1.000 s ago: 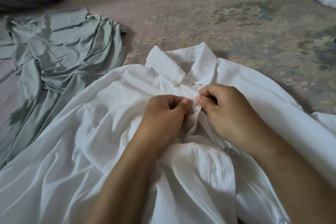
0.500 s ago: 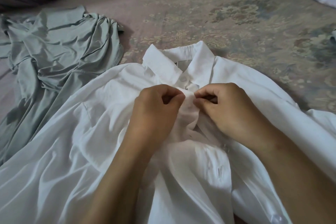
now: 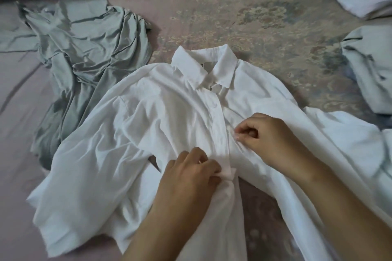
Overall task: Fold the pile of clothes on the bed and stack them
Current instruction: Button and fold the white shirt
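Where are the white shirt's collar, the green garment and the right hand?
collar (image 3: 224, 59), head view, right collar flap.
green garment (image 3: 89, 48), head view, crumpled middle.
right hand (image 3: 265, 135), head view, back of hand.

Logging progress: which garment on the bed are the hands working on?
The white collared shirt, spread in the middle. Both the left hand and right hand pinch its front placket. The grey-green garment at left lies crumpled, untouched.

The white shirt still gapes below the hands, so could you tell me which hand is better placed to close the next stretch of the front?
Probably the left hand: it already pinches the white shirt at the lowest closed point, just above the gap. The right hand pinches higher up the front.
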Action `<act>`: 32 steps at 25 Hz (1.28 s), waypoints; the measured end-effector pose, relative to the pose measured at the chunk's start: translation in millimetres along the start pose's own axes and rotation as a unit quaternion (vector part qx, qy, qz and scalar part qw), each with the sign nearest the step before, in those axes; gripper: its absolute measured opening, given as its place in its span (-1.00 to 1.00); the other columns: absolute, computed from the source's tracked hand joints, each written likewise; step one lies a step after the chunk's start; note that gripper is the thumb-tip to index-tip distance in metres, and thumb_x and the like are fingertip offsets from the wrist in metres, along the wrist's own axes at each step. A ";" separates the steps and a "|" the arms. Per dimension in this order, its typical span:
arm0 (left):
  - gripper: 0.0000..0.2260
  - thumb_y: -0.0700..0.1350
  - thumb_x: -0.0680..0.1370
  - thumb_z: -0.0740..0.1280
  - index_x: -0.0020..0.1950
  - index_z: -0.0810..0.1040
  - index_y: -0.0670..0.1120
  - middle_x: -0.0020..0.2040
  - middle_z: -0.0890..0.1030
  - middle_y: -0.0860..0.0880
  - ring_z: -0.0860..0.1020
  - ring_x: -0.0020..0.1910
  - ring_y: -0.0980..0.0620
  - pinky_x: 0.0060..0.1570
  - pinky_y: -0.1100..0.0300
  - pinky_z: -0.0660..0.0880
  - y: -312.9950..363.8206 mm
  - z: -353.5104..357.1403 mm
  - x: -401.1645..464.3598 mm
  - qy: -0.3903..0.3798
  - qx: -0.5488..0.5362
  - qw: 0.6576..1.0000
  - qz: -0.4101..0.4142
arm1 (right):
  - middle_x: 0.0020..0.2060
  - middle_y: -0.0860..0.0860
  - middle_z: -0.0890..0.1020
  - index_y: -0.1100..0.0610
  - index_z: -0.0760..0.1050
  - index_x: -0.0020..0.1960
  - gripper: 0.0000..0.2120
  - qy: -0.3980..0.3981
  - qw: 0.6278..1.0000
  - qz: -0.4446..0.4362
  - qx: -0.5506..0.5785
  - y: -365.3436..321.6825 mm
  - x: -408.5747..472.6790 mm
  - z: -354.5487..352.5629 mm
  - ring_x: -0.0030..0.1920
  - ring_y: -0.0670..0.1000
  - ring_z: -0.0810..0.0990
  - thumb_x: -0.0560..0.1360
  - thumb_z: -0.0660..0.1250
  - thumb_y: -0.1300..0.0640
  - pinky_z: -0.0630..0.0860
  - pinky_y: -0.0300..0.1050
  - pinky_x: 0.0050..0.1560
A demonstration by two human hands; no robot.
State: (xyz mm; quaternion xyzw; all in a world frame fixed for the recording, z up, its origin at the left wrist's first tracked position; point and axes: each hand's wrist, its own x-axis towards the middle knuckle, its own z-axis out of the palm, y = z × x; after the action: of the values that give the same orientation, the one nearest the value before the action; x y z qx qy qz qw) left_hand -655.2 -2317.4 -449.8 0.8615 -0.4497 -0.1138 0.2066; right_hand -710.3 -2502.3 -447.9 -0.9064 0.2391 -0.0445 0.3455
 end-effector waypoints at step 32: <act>-0.79 -0.20 0.56 0.30 -0.20 0.67 -0.22 -0.27 0.68 -0.17 0.69 -0.24 -0.06 -0.22 0.19 0.62 4.9 8.7 41.7 0.055 -0.563 0.789 -0.240 | -0.08 -0.13 0.55 0.03 0.63 -0.22 -0.91 0.087 0.951 0.115 0.272 -9.5 -13.6 35.0 -0.11 -0.27 0.54 0.46 0.40 0.08 0.39 -0.53 -0.14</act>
State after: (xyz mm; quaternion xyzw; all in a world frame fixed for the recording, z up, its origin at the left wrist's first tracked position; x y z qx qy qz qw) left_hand -638.3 -2356.3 -455.8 0.6779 -0.0727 -0.3448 0.6452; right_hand -709.9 -2468.7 -467.1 -0.7371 0.3497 -0.1468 0.5594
